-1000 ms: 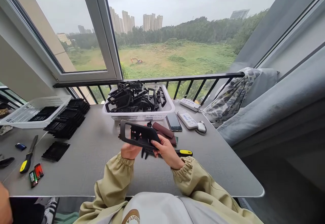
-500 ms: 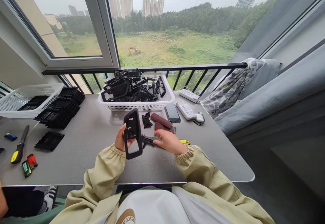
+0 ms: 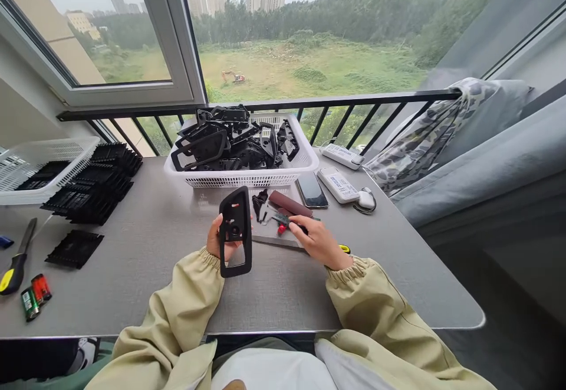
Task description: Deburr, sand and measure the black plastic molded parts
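Observation:
My left hand (image 3: 215,238) grips a black plastic frame (image 3: 243,254) by its left edge, with the frame upright above the table. It has a large opening low down and small slots higher up. My right hand (image 3: 319,242) is closed, thumb and fingers pinching a narrow dark piece (image 3: 283,220) whose exact kind I cannot make out. A small red spot (image 3: 282,230) shows just below it. Beyond the hand lie brown rolled pieces (image 3: 289,204) and a crumpled black thing (image 3: 259,203). A yellow handle end (image 3: 344,249) shows beside my right wrist.
A white basket (image 3: 241,179) heaped with black parts stands by the railing. Stacked black grids (image 3: 88,192) and another white basket (image 3: 91,145) are at left, near a yellow-black knife (image 3: 17,266) and batteries (image 3: 35,297). A phone (image 3: 312,191) and white power strips (image 3: 338,184) lie at right.
My right hand has moved right and slightly away from the frame. The dark ribbed strip beside the frame no longer shows there. My left hand keeps the frame, now turned more upright.

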Tool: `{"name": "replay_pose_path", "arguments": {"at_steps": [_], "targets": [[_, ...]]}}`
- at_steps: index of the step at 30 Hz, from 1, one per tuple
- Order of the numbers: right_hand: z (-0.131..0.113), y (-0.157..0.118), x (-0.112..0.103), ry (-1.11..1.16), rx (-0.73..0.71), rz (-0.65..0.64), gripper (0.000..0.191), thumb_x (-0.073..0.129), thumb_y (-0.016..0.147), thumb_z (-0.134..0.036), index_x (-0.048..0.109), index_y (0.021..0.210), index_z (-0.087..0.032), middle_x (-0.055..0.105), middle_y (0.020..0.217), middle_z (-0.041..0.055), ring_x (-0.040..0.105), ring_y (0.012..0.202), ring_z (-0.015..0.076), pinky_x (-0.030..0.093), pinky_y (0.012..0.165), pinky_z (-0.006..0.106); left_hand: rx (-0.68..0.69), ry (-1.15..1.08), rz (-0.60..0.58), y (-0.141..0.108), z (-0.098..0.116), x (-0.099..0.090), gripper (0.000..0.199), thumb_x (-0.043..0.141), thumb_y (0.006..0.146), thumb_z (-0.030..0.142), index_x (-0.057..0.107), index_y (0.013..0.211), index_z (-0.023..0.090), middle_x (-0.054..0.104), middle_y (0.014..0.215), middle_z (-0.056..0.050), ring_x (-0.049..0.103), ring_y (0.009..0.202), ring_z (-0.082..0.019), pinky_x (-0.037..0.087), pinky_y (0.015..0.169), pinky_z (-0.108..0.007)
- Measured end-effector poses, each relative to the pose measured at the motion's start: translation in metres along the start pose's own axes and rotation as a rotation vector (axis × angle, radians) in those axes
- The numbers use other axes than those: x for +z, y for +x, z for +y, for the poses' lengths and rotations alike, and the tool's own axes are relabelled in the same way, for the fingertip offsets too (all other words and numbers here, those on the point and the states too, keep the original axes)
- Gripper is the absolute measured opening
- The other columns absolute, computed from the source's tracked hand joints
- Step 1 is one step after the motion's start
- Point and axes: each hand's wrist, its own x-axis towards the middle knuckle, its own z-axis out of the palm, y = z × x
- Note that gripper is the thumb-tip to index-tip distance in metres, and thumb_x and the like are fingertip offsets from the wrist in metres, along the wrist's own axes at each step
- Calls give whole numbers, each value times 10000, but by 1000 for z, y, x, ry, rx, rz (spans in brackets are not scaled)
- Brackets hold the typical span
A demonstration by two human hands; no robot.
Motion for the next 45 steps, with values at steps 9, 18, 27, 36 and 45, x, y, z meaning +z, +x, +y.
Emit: {"name": "replay_pose_path", "arguments": {"at_steps": [9, 18, 27, 36, 45], "targets": [[-28, -13, 18, 73, -101, -146, 373, 395, 893, -506, 570, 773, -199, 561, 597, 0, 476, 509, 137, 323, 547, 257, -156, 152, -66, 0, -21, -11, 507, 619, 734, 492, 634, 1122, 166, 739, 891, -118, 673, 961, -346, 504, 801, -459], [-21, -17, 17, 158, -210, -150, 219, 466, 874, -316, 565, 1012, -178, 654, 776, 43, 595, 649, 162, 454, 620, 269, -133, 166, -141, -6, -20, 0, 657, 639, 677, 582, 606, 1177, 156, 726, 960, -148, 608, 1088, -392, 467, 864, -518], [-11, -15, 21, -45, -266, -196, 382, 442, 938, -470, 610, 1136, -190, 716, 947, 102, 666, 788, 213, 465, 685, 299, -135, 177, -84, -4, -21, -6, 703, 643, 655, 639, 609, 1181, 175, 720, 1006, -147, 638, 1028, -376, 507, 774, -452], [-19, -21, 15, -102, -174, -224, 310, 382, 924, -430, 541, 805, -192, 574, 608, 9, 488, 519, 145, 309, 544, 263, -117, 184, -141, -8, -16, -1, 721, 639, 658, 642, 595, 1198, 167, 713, 1005, -156, 612, 1076, -389, 485, 834, -494], [-17, -23, 12, 8, -234, -236, 234, 376, 883, -263, 520, 1036, -160, 608, 672, 10, 521, 547, 157, 358, 560, 266, -102, 158, -185, -8, -15, -2, 727, 646, 681, 611, 584, 1220, 128, 707, 1039, -186, 597, 1103, -400, 466, 882, -508]]}}
